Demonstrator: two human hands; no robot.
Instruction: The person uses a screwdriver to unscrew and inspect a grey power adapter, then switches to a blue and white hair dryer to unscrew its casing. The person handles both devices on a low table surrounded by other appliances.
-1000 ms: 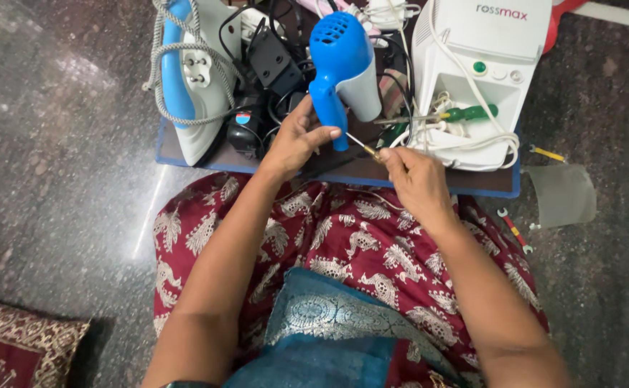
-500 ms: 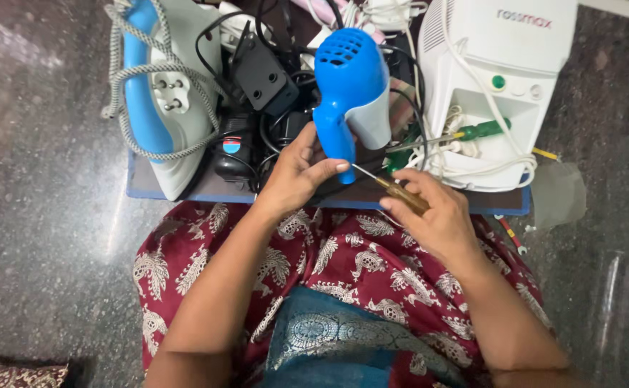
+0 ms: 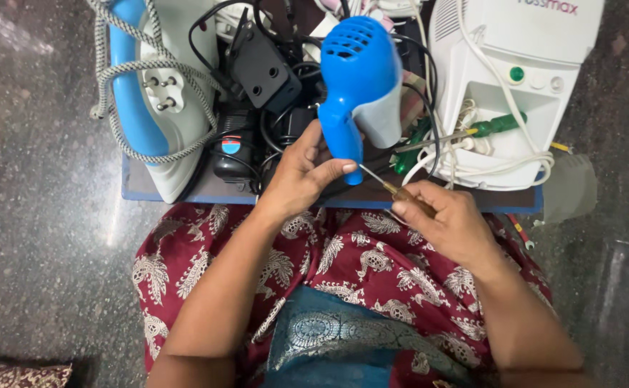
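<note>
Two hands work a screwdriver at a blue hair dryer's handle.

The left hand closes its grip around the handle of the blue hair dryer, which stands near the front edge of the board. The right hand pinches a brown-handled screwdriver, tip touching the handle's base. A blue-and-white iron lies at the left end, a white machine at the right.

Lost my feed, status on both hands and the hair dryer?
Left hand grips blue hair dryer by its handle. Right hand holds screwdriver, tip at handle base. Black cables crowd close behind.
</note>
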